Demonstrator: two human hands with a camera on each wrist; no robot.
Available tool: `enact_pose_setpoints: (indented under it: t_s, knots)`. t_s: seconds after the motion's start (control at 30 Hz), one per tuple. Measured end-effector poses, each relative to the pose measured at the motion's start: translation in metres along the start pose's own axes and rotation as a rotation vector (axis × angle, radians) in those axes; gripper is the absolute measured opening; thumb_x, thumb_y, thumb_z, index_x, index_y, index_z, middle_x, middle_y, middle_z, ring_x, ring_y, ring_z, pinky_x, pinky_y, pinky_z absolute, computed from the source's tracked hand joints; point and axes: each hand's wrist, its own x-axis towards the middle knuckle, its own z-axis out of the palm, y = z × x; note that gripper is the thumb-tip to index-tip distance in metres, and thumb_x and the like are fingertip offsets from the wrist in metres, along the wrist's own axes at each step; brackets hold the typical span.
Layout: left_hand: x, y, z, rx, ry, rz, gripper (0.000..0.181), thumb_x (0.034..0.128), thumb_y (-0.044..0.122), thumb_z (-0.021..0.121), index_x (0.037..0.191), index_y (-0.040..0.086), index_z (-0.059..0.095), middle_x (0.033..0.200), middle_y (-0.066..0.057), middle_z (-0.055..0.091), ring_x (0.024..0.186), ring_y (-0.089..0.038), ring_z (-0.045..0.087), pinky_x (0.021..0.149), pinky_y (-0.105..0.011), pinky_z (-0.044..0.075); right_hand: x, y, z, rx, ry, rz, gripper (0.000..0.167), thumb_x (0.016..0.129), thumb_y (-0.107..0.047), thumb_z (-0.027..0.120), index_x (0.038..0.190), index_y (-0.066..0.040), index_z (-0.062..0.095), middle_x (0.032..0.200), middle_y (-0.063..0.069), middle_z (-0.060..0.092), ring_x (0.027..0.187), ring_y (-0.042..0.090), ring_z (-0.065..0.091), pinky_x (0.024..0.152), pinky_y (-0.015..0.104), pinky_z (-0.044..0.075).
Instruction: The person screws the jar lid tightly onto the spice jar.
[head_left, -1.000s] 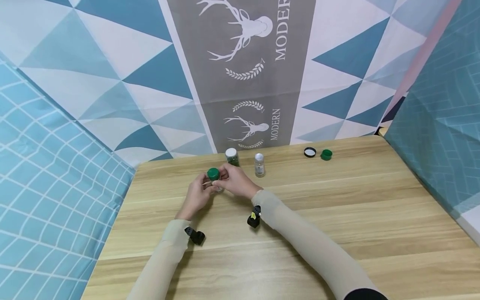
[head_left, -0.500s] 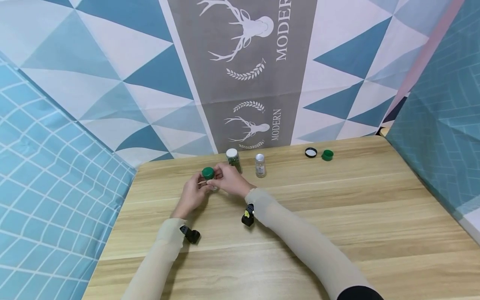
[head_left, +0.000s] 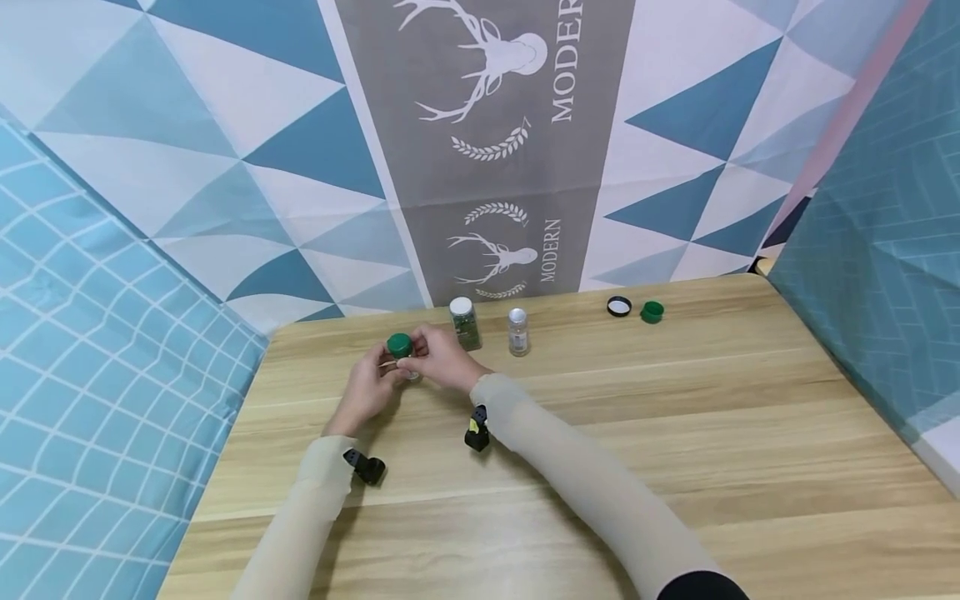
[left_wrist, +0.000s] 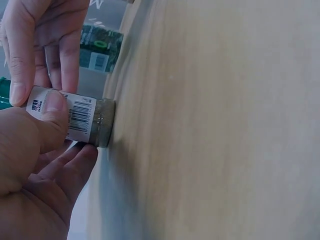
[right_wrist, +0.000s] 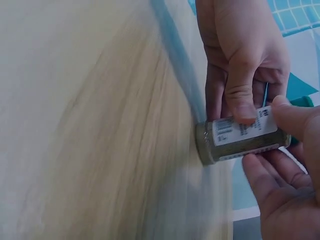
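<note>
Three jars, two loose lids on your bench (head_left: pixel 600 442). White-capped jar (head_left: pixel 465 327): green flakes inside. Silver-capped jar (head_left: pixel 518 335) just right of it, contents unclear. Black-rimmed lid (head_left: pixel 619 307) and green lid (head_left: pixel 652 312) well right of it. Green-capped jar (head_left: pixel 400 345), left of it and nearer you, has a dull brownish fill; your left hand (head_left: pixel 363 392) clamps its body, your right hand (head_left: pixel 442 360) pinches it near the cap, both forearms stretched forward.

- Left hand (head_left: pixel 362 392), right hand (head_left: pixel 442 360): bare.
- Left sleeve (head_left: pixel 292 512), right sleeve (head_left: pixel 585 462): pale beige, wrist-length.
- Left wrist unit (head_left: pixel 365 467), right wrist unit (head_left: pixel 477 431): small, black; yellow marking (head_left: pixel 473 425) on the right.
- Black band (head_left: pixel 701 586): right arm, above beige section.
</note>
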Motion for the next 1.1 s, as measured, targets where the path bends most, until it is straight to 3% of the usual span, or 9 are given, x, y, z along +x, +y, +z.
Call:
enact_pose_setpoints:
  t_s: [0.4,0.63,0.8,0.93,1.1]
  knots:
    - [-0.003,-0.004,-0.008,-0.005,0.012,0.011,0.035,0.0985,-0.008,0.059,0.132,-0.008,0.051,0.133,-0.03,0.059,0.127,-0.045,0.06,0.105,-0.046,0.054,0.003,-0.004,0.012,-0.099,0.053,0.031,0.036,0.094,-0.018,0.078,0.122,-0.004,0.06,0.115,0.01,0.071,0.106,0.018,0.069,0.09,0.019,0.056]
    - [-0.004,-0.008,-0.005,-0.034,0.028,0.05,0.043,0.0969,-0.001,0.068,0.136,-0.006,0.052,0.133,-0.03,0.062,0.125,-0.043,0.063,0.102,-0.04,0.056,0.0,-0.001,0.012,-0.105,0.061,0.005,0.038,0.096,-0.019,0.076,0.127,-0.006,0.061,0.121,0.01,0.07,0.113,0.021,0.069,0.095,0.021,0.056]
    - [-0.007,-0.007,-0.006,-0.023,0.013,0.043,0.064,0.0984,0.007,0.069,0.152,-0.004,0.037,0.139,-0.033,0.058,0.128,-0.044,0.061,0.105,-0.045,0.054,-0.002,-0.001,0.012,-0.112,0.06,0.007,0.042,0.096,-0.02,0.076,0.131,-0.007,0.059,0.124,0.011,0.069,0.115,0.023,0.069,0.096,0.022,0.057]
    - [-0.013,-0.006,-0.009,-0.036,0.0,0.002,0.081,0.0988,0.014,0.071,0.161,0.0,0.021,0.149,-0.033,0.05,0.136,-0.044,0.054,0.111,-0.048,0.048,-0.006,-0.004,0.011,-0.103,0.043,0.028,0.055,0.094,-0.021,0.078,0.141,-0.008,0.053,0.135,0.015,0.065,0.118,0.028,0.069,0.097,0.026,0.058]
    - [-0.019,-0.006,-0.013,-0.066,-0.006,-0.003,0.087,0.0989,0.023,0.071,0.164,0.008,0.015,0.16,-0.029,0.037,0.145,-0.047,0.041,0.115,-0.054,0.044,-0.017,-0.01,0.007,-0.091,0.028,0.063,0.069,0.095,-0.03,0.076,0.153,-0.015,0.043,0.15,0.019,0.053,0.127,0.035,0.062,0.103,0.039,0.056]
